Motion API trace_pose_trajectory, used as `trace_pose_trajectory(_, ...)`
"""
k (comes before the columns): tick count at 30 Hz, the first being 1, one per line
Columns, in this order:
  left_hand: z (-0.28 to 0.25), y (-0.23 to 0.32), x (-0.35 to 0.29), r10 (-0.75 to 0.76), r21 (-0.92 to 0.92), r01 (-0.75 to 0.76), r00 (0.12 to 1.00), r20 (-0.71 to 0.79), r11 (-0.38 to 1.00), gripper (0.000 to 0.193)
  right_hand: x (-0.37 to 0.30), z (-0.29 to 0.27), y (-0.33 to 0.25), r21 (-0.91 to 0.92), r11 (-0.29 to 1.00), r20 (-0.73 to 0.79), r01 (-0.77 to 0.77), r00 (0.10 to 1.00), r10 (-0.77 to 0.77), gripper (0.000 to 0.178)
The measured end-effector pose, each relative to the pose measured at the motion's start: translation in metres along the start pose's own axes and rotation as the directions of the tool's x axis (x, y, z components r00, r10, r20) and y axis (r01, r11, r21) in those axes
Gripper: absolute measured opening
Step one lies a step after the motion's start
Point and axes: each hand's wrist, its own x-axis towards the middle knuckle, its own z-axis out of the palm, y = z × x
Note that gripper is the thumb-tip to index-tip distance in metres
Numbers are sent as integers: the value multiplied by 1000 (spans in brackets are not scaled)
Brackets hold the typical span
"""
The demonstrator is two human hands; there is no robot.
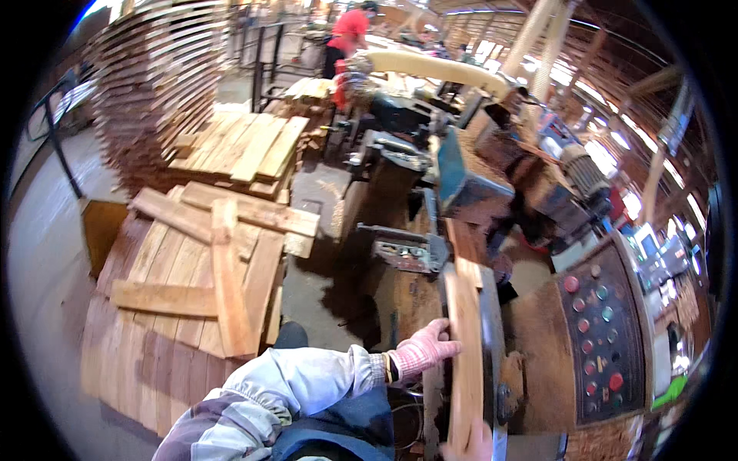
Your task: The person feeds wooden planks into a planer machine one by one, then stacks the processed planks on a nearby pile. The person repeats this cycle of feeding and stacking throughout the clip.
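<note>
A long, narrow wooden board [464,338] lies lengthwise on the machine's feed bed, its far end pointing toward the blue machine housing. My left hand [423,349], in a pink and white knit glove, rests against the board's left edge with thumb and fingers apart. At the lower edge of the picture my right hand [480,442] is around the near end of the board; it is blurred and partly cut off. Just past the far end of the board, another piece of wood [464,244] sits on the bed under the blue housing [470,173].
To the left stands a stack of boards [165,361] with several loose boards lying crosswise on top. A tall stack of spaced boards [154,92] rises behind it. On the right is a control panel [601,338] with coloured buttons. A person in red [350,29] stands far back.
</note>
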Motion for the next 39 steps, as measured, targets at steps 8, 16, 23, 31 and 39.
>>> trace_pose_trajectory(8,-240,-11,-37,387,787,432,700,-600,440,102,-38,24,46,-21,976,-294,-217,934,202,73)
trace_pose_trajectory(16,-345,-40,-139,11,193,923,200,-980,332,123,197,85,14,367,911,-438,-188,829,348,93)
trace_pose_trajectory(23,-387,-24,-180,-44,359,841,411,-911,405,123,291,96,-11,457,888,-390,47,908,153,79)
trace_pose_trajectory(31,-458,-65,-344,-48,771,620,774,-631,-145,125,41,33,31,53,998,-73,-27,997,30,78)
trace_pose_trajectory(39,-434,-45,-341,-216,683,717,651,-728,-141,129,36,18,27,-139,949,-144,283,942,-302,35)
